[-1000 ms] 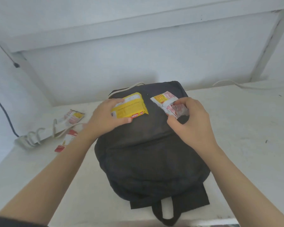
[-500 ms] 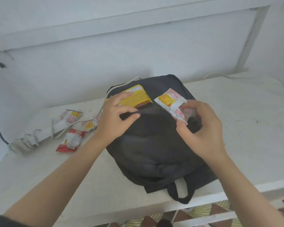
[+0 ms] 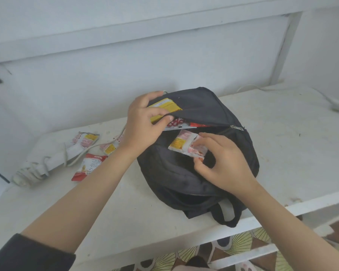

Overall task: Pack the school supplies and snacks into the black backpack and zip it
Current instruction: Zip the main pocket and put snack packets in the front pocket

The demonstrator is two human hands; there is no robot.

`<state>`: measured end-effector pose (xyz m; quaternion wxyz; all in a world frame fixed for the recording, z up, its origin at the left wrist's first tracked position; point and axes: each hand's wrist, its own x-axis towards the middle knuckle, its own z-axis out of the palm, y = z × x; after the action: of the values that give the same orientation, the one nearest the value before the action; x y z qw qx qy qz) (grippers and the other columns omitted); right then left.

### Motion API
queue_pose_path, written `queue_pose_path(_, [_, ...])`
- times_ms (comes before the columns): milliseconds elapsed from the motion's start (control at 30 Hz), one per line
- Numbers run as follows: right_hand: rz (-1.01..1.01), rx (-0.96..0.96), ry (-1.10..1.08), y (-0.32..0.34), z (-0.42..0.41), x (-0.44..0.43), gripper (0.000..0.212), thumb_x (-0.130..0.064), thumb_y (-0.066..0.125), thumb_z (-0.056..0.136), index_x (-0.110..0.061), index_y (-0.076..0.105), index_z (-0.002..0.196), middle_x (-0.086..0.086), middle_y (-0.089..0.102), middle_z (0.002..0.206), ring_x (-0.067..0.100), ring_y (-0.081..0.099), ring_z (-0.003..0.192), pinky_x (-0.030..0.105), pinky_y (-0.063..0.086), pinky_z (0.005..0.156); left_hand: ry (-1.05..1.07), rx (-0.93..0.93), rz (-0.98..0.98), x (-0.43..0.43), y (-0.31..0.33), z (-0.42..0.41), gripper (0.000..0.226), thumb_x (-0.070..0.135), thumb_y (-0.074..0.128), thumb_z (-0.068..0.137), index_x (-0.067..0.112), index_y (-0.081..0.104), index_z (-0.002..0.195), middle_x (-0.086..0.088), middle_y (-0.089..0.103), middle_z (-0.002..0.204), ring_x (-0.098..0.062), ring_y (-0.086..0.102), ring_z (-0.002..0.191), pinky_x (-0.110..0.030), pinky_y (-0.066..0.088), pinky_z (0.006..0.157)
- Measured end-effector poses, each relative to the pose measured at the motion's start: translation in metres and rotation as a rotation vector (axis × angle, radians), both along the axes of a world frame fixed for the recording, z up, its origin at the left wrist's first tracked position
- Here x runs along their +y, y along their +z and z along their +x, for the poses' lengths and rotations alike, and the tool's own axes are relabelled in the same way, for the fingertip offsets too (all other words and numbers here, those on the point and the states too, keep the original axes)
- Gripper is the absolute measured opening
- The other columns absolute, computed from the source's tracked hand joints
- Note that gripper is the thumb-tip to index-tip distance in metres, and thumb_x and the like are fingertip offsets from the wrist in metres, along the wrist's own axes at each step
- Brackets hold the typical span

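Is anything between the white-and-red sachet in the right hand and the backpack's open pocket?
Nothing visible blocks it. The left hand, also holding a yellow packet, lifts the backpack flap, so the opening gapes just beyond the sachet in the right hand. Red packets already lie inside.

Left hand (image 3: pixel 140 126) lifts the black backpack (image 3: pixel 184 173) flap; right hand (image 3: pixel 223 163) pinches a snack packet (image 3: pixel 186 146).

Before you, the white table (image 3: pixel 282 145) bears the black backpack (image 3: pixel 184 178) mid-surface, a red snack packet (image 3: pixel 89 166), two pale sachets (image 3: pixel 85 138) and a power strip (image 3: pixel 47 161) at its left, and a white cable (image 3: pixel 321 94) far right.
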<state>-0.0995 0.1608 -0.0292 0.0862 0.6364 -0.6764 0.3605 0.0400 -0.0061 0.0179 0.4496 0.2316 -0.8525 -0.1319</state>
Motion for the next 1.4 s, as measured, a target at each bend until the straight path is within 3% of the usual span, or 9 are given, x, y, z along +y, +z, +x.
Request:
queue_pose_path(167, [0.044, 0.153, -0.089, -0.011, 0.004, -0.031, 0.025, -0.025, 0.071, 0.077, -0.013, 0.074, 0.099, 0.011, 0.063, 0.101, 0.031, 0.057, 0.089, 0.037, 0.051, 0.076, -0.029, -0.024, -0.018, 0.002, 0.000, 0.002, 0.021, 0.037, 0.066, 0.076, 0.020, 0.076, 0.080, 0.010, 0.054, 0.122, -0.018, 0.051, 0.117, -0.051, 0.039, 0.098])
queue_pose_path(267, [0.081, 0.047, -0.057, -0.012, 0.015, -0.039, 0.032, -0.010, 0.074, 0.076, -0.008, 0.070, 0.108, 0.014, 0.061, 0.094, 0.033, 0.059, 0.082, 0.035, 0.052, 0.068, -0.022, -0.046, -0.023, 0.003, 0.000, 0.004, 0.018, 0.034, 0.068, 0.075, 0.018, 0.076, 0.080, 0.003, 0.058, 0.124, -0.019, 0.051, 0.117, -0.051, 0.039, 0.098])
queue_pose_path(467, [0.097, -0.050, 0.004, -0.015, 0.028, -0.016, 0.039, -0.035, 0.048, 0.092, -0.011, 0.059, 0.122, 0.003, 0.066, 0.112, 0.021, 0.062, 0.099, 0.025, 0.046, 0.079, 0.003, -0.169, -0.068, 0.007, -0.015, 0.019, 0.023, 0.041, 0.064, 0.074, 0.024, 0.076, 0.081, 0.001, 0.059, 0.123, -0.022, 0.050, 0.116, -0.039, 0.032, 0.102])
queue_pose_path(633, [0.290, 0.067, 0.113, -0.022, 0.026, -0.006, 0.063, -0.051, 0.015, 0.095, -0.019, 0.038, 0.145, -0.002, 0.041, 0.147, 0.014, 0.032, 0.139, 0.028, 0.012, 0.114, 0.042, -0.216, -0.048, 0.009, -0.025, 0.035, 0.014, 0.030, 0.068, 0.072, 0.021, 0.076, 0.079, 0.000, 0.059, 0.124, -0.023, 0.049, 0.118, -0.036, 0.030, 0.101])
queue_pose_path(1033, [0.487, 0.098, 0.257, -0.012, 0.030, -0.047, 0.062, -0.053, -0.006, 0.094, -0.030, 0.002, 0.151, -0.010, 0.005, 0.158, 0.004, -0.006, 0.144, 0.033, -0.018, 0.112, 0.045, -0.064, -0.134, 0.017, -0.006, 0.029, 0.007, 0.018, 0.069, 0.076, 0.015, 0.075, 0.079, -0.002, 0.060, 0.122, -0.019, 0.048, 0.117, -0.036, 0.035, 0.100])
queue_pose_path(1167, [0.336, 0.099, 0.278, -0.010, 0.030, -0.034, 0.060, -0.046, 0.009, 0.097, -0.021, 0.023, 0.150, -0.003, 0.031, 0.153, 0.012, 0.025, 0.141, 0.035, 0.013, 0.116, 0.068, -0.064, -0.115, 0.016, -0.015, 0.030, 0.011, 0.024, 0.066, 0.078, 0.017, 0.075, 0.081, -0.001, 0.060, 0.121, -0.017, 0.049, 0.116, -0.038, 0.037, 0.099])
queue_pose_path(1233, [0.137, 0.135, 0.272, -0.008, 0.029, -0.024, 0.050, -0.035, 0.027, 0.097, -0.012, 0.050, 0.135, 0.002, 0.062, 0.126, 0.017, 0.056, 0.114, 0.033, 0.042, 0.097, 0.076, -0.050, -0.087, 0.017, -0.021, 0.031, 0.017, 0.030, 0.062, 0.078, 0.018, 0.075, 0.081, 0.000, 0.061, 0.119, -0.016, 0.049, 0.115, -0.036, 0.036, 0.099])
queue_pose_path(1300, [-0.031, 0.116, 0.268, -0.007, 0.026, -0.017, 0.036, -0.025, 0.040, 0.093, -0.009, 0.066, 0.114, -0.001, 0.069, 0.092, 0.014, 0.059, 0.081, 0.029, 0.045, 0.073, 0.091, -0.032, -0.029, 0.019, -0.029, 0.033, 0.021, 0.035, 0.060, 0.078, 0.020, 0.075, 0.081, 0.002, 0.061, 0.118, -0.010, 0.047, 0.114, -0.033, 0.034, 0.099])
queue_pose_path(1400, [-0.174, 0.074, 0.191, 0.004, 0.018, -0.022, 0.024, -0.017, 0.049, 0.088, -0.009, 0.069, 0.098, 0.000, 0.066, 0.080, 0.019, 0.055, 0.072, 0.032, 0.045, 0.067, 0.149, 0.008, 0.083, 0.026, -0.046, 0.039, 0.020, 0.039, 0.066, 0.076, 0.022, 0.075, 0.081, 0.006, 0.060, 0.114, -0.001, 0.043, 0.110, -0.034, 0.037, 0.097])
